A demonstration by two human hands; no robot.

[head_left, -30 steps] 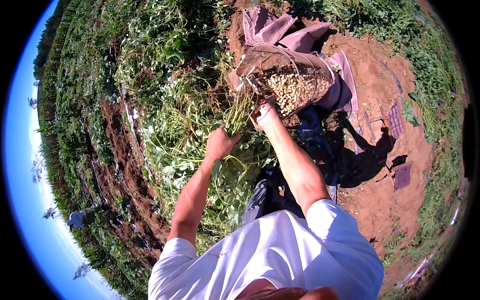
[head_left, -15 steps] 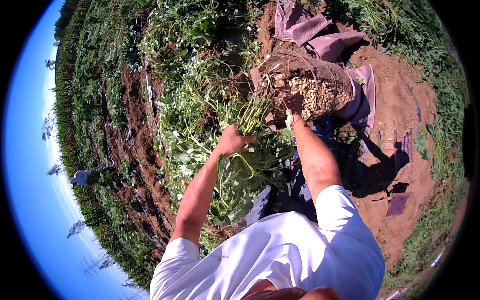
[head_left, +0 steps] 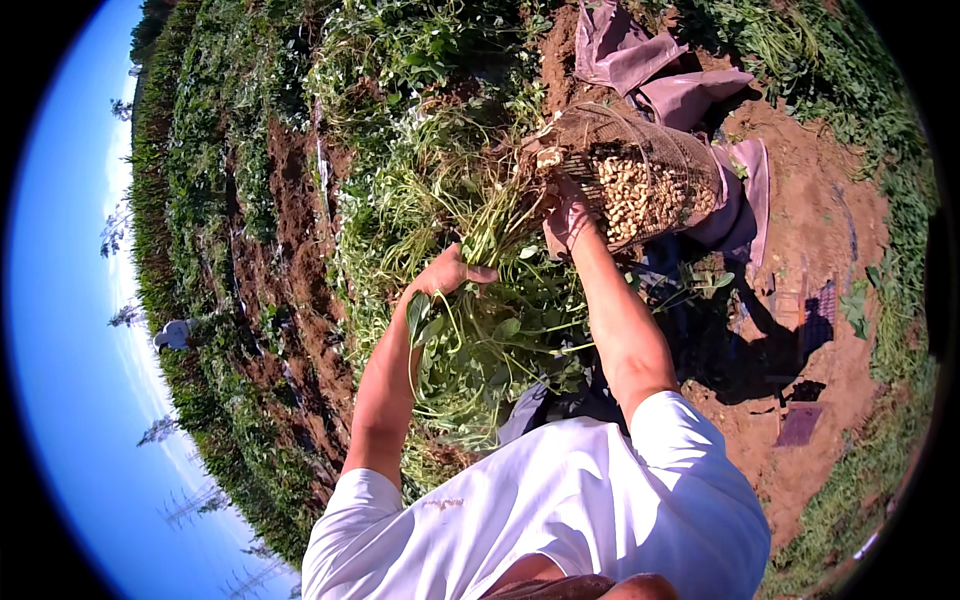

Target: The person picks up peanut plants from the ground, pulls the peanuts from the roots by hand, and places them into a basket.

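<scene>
A leafy bundle of peanut plants lies across in front of me, its pale stems running up toward the basket. My left hand is closed around those stems, with the thumb pointing right. My right hand is at the root end, its fingers curled against the tangled roots and partly hidden by shadow. Just beyond it, a wire-mesh basket lies tipped toward me, with many loose peanuts inside. A row of thin prongs or wires shows at its mouth beside my right fingers.
Purplish sheeting lies crumpled behind the basket, with more under its right end. Bare reddish soil spreads right, holding a small purple crate-like piece. Crop rows stretch left, where a pale figure or object stands far off.
My right hand has turned and moved slightly left from the basket's mouth onto the root end. The bundle's roots now sit higher, at the basket's edge. The whole view has shifted a little.
</scene>
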